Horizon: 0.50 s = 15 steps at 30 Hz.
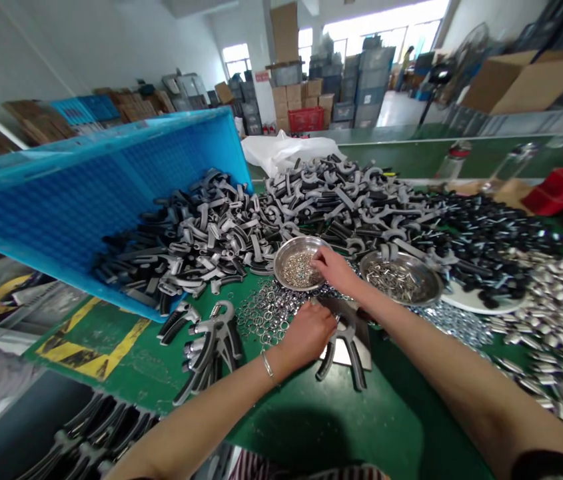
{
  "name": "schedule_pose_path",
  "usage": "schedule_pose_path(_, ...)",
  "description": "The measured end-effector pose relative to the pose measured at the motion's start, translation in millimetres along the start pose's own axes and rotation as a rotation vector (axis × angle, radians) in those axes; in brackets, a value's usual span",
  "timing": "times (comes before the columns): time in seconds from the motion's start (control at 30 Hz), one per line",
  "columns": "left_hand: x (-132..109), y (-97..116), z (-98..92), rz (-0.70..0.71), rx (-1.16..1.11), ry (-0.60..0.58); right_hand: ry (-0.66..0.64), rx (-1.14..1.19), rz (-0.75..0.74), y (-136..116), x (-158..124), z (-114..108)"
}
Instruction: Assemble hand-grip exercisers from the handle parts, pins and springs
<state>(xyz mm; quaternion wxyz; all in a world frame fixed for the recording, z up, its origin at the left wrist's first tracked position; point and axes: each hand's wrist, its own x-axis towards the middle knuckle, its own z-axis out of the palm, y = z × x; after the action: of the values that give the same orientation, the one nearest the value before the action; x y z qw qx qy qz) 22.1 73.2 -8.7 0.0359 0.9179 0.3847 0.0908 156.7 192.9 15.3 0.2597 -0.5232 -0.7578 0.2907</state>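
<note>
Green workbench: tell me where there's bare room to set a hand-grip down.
Bare green workbench lies between the forearms, in front of the black-and-grey grip under the left hand. A second patch, yellow-and-black marked, sits beside the blue plastic crate. Crowded: behind, with heaped grey-black grip parts, loose steel rings, and silver sleeves rightward.

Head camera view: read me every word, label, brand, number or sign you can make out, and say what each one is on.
Nothing is legible. The small red-and-white sign on the far white pillar is too small to read, and any marking on the clear bottle with a red cap is too blurred.
</note>
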Motion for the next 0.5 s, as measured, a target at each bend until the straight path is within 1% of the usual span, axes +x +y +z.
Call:
schedule_pose_path(0.07, 3, 0, 0.5, 0.059, 0.054, 0.007, 0.008, 0.139, 0.032, 3, -32, -13)
schedule_pose_path(0.13, 5, 0, 0.1, 0.108, 0.092, 0.011, 0.007, 0.251, 0.064, 11, -70, -22)
schedule_pose_path(0.2, 4, 1, 0.2, 0.150, 0.126, 0.002, -0.005, 0.330, 0.096, 20, -108, -24)
schedule_pose_path(0.27, 0, 2, 1.9, 0.192, 0.157, -0.016, -0.024, 0.369, 0.114, 30, -138, -19)
schedule_pose_path(0.37, -11, 6, 7.0, 0.227, 0.195, -0.030, 0.004, 0.323, 0.110, 41, -164, -4)
schedule_pose_path(0.43, -21, 8, 11.4, 0.217, 0.213, -0.018, 0.069, 0.240, 0.089, 45, -169, 8)
schedule_pose_path(0.5, -31, 10, 16.0, 0.182, 0.224, -0.005, 0.116, 0.162, 0.036, 46, -169, 17)
